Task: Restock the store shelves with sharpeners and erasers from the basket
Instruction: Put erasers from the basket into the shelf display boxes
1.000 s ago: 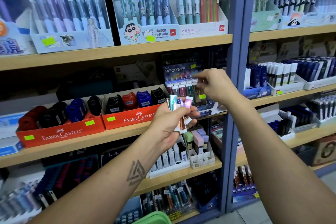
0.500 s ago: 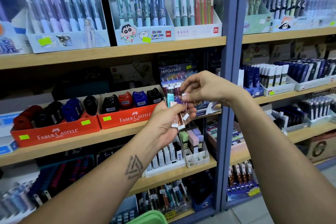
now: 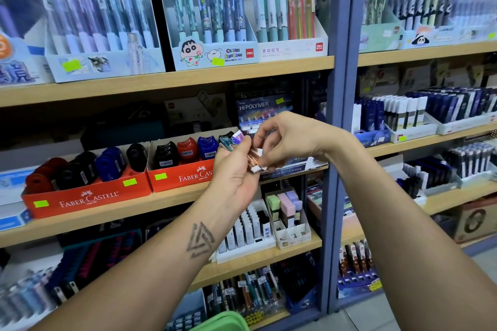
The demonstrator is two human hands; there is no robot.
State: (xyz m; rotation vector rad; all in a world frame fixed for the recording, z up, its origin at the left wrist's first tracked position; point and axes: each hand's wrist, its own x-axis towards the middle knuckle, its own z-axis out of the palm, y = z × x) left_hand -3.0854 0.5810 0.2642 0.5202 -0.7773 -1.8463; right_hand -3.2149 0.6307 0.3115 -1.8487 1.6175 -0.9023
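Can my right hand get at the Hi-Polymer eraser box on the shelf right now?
Probably yes. The right hand is right in front of the eraser box, with nothing between them, though its fingers are pinching an eraser from the left hand's bunch.

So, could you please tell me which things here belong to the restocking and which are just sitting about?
Job:
left hand holding slim erasers
right hand pinching one
Hi-Polymer display
Faber-Castell sharpener boxes
green basket

Bystanders:
mechanical pencils
cartoon pens
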